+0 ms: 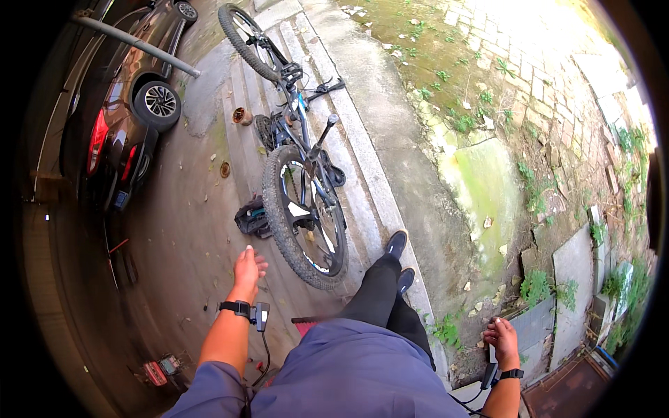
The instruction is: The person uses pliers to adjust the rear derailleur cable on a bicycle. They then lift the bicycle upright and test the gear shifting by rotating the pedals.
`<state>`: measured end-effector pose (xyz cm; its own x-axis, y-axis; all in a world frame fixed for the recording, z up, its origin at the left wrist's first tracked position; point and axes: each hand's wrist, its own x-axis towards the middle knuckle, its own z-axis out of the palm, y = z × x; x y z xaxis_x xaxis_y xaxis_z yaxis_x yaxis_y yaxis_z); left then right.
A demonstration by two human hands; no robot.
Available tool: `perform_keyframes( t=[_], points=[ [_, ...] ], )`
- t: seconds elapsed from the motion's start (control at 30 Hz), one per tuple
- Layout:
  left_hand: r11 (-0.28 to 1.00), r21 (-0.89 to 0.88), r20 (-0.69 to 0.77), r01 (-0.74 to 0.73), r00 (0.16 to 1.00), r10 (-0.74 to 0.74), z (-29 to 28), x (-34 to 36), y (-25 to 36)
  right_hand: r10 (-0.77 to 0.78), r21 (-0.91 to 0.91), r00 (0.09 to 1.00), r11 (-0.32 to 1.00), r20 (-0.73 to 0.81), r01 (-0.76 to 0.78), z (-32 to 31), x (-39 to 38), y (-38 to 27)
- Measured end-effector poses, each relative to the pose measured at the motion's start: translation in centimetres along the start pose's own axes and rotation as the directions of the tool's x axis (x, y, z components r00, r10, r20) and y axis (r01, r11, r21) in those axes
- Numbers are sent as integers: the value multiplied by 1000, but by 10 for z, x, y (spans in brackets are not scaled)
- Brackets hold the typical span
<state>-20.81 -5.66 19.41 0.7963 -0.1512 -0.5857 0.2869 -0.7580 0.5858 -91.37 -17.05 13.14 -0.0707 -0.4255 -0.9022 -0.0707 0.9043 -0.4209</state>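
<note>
A black mountain bike (300, 115) with blue accents rests across stone steps in front of me. Its near wheel (306, 216) has a knobby tyre and wide spokes with white markings. My left hand (249, 270) is held out just left of that wheel, apart from it, with nothing in it and its fingers apart. Off to the right, over the paved ground, my right hand (502, 337) has its fingers curled in; whether something small is inside them is hidden. Beside the near wheel lies a dark crumpled bag or cloth (254, 218).
A dark brown car (132, 104) is parked at the left, near a grey pole (139, 45). A rusty can (242, 116) stands by the steps (373, 188). Right of them are mossy paving, weeds (535, 287) and loose slabs (575, 292). Something red (155, 373) lies at lower left.
</note>
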Motion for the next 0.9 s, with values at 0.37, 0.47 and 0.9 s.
perform_keyframes(
  t=[0.37,0.47,0.9],
  points=[
    [963,-268,-100,25,994,-53,39,20,44,-156,-242,980,953,125,183,85,67,-245],
    [926,-374,-84,55,992,-93,52,21,51,-159,-309,971,928,177,208,125,81,-306],
    [991,-128,-451,-42,892,-20,96,31,9,-11,-563,872,759,489,326,323,157,-501]
  ],
)
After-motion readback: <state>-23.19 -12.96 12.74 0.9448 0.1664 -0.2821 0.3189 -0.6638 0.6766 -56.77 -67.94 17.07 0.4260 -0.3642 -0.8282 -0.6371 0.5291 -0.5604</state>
